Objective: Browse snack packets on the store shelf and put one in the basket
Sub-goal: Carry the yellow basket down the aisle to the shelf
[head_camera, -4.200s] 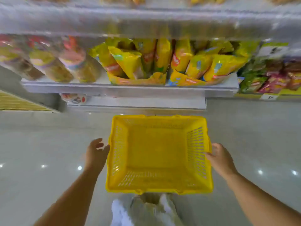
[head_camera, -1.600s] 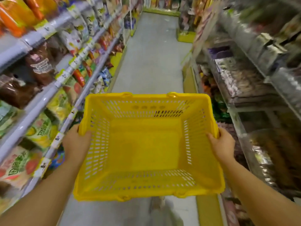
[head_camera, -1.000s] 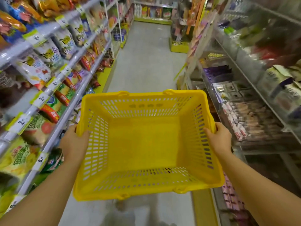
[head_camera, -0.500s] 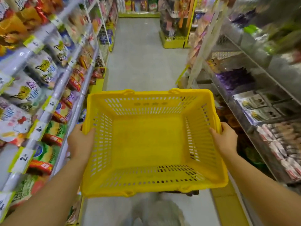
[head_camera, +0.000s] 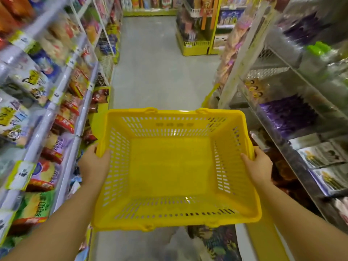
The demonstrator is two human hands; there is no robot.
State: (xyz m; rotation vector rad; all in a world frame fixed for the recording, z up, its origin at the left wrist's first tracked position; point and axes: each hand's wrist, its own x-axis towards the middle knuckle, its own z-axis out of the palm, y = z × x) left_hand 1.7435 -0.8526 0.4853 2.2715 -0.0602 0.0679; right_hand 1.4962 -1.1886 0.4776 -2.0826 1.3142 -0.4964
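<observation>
**Basket held at both sides, snack packets nearest on the left**

Head view: A yellow basket [head_camera: 169,166] is held out in front of the body, over the aisle floor [head_camera: 160,72]. Nothing is seen inside it. The left hand [head_camera: 94,164] is clamped on the basket's left rim, with the thumb hooked over the top edge. The right hand [head_camera: 259,166] is clamped on the right rim in the same way. The hands are thus kept well apart, with the whole basket between them. The basket appears wider across the body than it is deep, so its long axis is judged to run from hand to hand.

Snack packets [head_camera: 64,117] are stacked on the shelves just beside the left forearm, and those rows run away down the aisle. More packets, some of them purple [head_camera: 288,113], are set on the shelves to the right, near the right hand. Their labels are too blurred to be read.

No packet is touched yet, so the browsing step is judged to be barely begun. Either shelf can be reached only if one rim is let go. The left hand is judged the nearer to the left-hand packets, so the basket's weight would have to be carried by the right hand alone.
</observation>
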